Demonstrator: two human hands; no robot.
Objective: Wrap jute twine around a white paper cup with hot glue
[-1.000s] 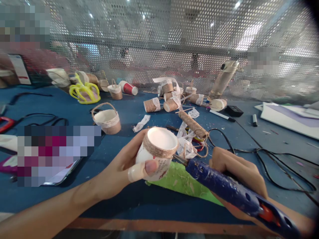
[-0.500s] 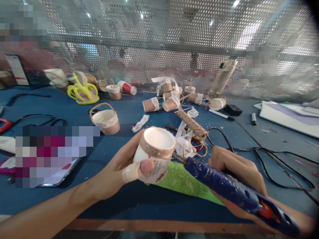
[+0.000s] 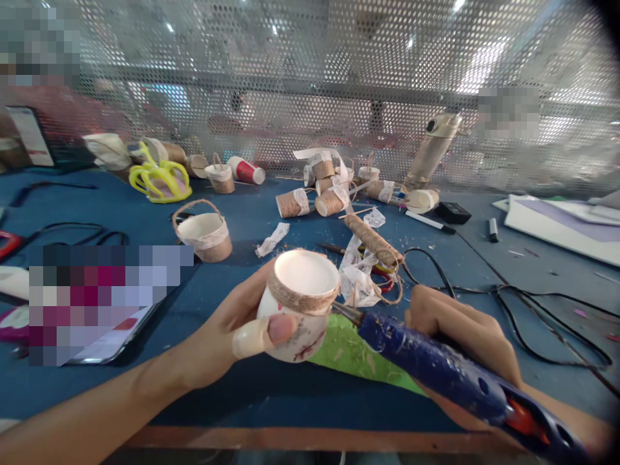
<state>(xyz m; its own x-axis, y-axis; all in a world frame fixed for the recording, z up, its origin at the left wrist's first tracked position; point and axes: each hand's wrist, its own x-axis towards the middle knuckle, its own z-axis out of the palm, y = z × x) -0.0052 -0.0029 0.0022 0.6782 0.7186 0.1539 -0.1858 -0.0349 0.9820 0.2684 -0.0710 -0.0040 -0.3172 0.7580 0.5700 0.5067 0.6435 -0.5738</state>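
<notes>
My left hand (image 3: 252, 323) is wrapped round a white paper cup (image 3: 295, 332), its thumb bandaged and pressed on the front. Twine (image 3: 303, 298) circles the cup just under the rim. The cup tilts a little, its mouth facing up and toward me. My right hand (image 3: 465, 336) grips a dark blue hot glue gun (image 3: 436, 361), whose metal nozzle meets or nearly meets the lower edge of the twine on the cup's right side. Under them lies a green sheet (image 3: 371, 361) spotted with dried glue.
Behind the cup lie a twine roll (image 3: 372, 240), white lace (image 3: 358, 281) and partly covered scissors (image 3: 385, 281). A small twine-handled basket (image 3: 206, 236) stands left, near a phone (image 3: 116, 336). Black cables (image 3: 513, 323) loop at right. Several twine-wrapped cups (image 3: 332, 201) and a bottle (image 3: 433, 152) line the mesh wall.
The cup has tipped slightly and turned in my left hand, so its printed writing shows less. The glue gun's nozzle has shifted slightly down and left along the twine.
</notes>
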